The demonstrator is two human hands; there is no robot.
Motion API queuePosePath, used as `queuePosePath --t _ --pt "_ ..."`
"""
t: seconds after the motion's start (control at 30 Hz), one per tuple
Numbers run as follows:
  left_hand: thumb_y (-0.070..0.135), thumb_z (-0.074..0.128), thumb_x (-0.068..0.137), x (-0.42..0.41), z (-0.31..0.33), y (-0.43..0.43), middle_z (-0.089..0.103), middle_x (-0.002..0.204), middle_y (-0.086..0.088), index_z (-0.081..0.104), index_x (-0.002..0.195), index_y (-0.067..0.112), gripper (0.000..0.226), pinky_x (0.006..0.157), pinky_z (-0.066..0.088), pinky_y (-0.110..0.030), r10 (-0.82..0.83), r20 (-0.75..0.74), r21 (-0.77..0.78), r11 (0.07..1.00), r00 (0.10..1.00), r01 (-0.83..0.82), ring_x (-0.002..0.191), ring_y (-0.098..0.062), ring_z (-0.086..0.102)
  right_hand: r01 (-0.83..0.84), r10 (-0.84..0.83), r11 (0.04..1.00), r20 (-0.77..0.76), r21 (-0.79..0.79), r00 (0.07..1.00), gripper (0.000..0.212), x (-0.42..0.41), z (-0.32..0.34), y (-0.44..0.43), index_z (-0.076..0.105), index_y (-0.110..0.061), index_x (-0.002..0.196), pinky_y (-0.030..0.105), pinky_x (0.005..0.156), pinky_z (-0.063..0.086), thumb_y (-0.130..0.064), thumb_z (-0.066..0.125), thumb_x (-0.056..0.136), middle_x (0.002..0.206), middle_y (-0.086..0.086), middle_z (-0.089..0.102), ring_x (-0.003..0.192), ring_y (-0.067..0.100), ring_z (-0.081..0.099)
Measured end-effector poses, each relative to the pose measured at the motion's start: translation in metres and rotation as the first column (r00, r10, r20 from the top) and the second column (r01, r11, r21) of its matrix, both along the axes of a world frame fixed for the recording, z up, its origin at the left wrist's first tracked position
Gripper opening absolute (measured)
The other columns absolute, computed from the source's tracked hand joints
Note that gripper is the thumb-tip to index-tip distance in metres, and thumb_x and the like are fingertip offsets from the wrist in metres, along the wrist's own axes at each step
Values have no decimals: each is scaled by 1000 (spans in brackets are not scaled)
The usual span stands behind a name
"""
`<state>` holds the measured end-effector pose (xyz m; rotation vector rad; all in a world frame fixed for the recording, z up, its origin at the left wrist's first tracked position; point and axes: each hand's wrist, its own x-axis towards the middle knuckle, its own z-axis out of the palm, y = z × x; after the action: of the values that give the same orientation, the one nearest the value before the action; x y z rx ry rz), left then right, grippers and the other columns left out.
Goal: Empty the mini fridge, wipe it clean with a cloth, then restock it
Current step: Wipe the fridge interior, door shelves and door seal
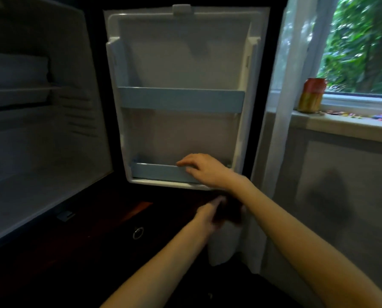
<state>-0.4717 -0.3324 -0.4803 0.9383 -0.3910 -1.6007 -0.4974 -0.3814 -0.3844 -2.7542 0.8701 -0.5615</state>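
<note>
The mini fridge stands open, and its white interior [41, 152] on the left holds nothing I can see. Its door [181, 52] faces me with two pale blue shelf rails, both shelves bare. My right hand [204, 168] rests with fairly straight fingers on the lower rail [154, 172]. Just below the door's bottom edge, my left hand [208, 215] grips what looks like a white cloth [223, 247], which hangs down from it. The cloth's upper part is dark and blurred.
A red and yellow can [312, 95] stands on the window sill [341, 123] at the right, beside small colourful bits. A sheer white curtain [281, 107] hangs between door and window. Below the fridge is dark wooden furniture with a metal ring pull [138, 232].
</note>
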Motion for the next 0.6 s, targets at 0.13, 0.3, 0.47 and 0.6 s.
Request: queuePosePath --t 0.13,0.3,0.47,0.6 --pt "-8 60 86 29 3 47 68 64 2 66 78 8 19 50 46 -14 92 547 -215 976 832 33 54 -2 63 227 74 905 660 -359 748 34 -49 -17 25 68 -12 113 27 88 50 -6 44 89 104 0 68 100 15 63" --pt "-6 64 85 26 75 53 71 82 4 69 97 7 18 68 49 -12 481 474 -655 752 737 -70 77 0 66 263 -255 946 937 190 241 19 -80 -34 28 60 -22 108 36 83 55 -12 47 98 98 -6 65 93 9 64" --pt "2 63 88 13 101 26 63 108 -1 65 107 25 30 89 48 -17 490 702 -668 704 516 240 100 -6 62 -144 -220 946 905 289 365 28 -65 -36 54 50 -26 123 11 87 45 -12 47 99 117 -9 60 107 -6 59" --pt "16 70 86 18 112 4 53 105 1 66 117 16 32 89 44 -21 674 712 -681 598 195 423 100 -10 55 66 -253 967 943 244 218 26 -81 -22 42 62 -21 110 19 79 52 -2 55 94 102 -2 68 96 7 66"
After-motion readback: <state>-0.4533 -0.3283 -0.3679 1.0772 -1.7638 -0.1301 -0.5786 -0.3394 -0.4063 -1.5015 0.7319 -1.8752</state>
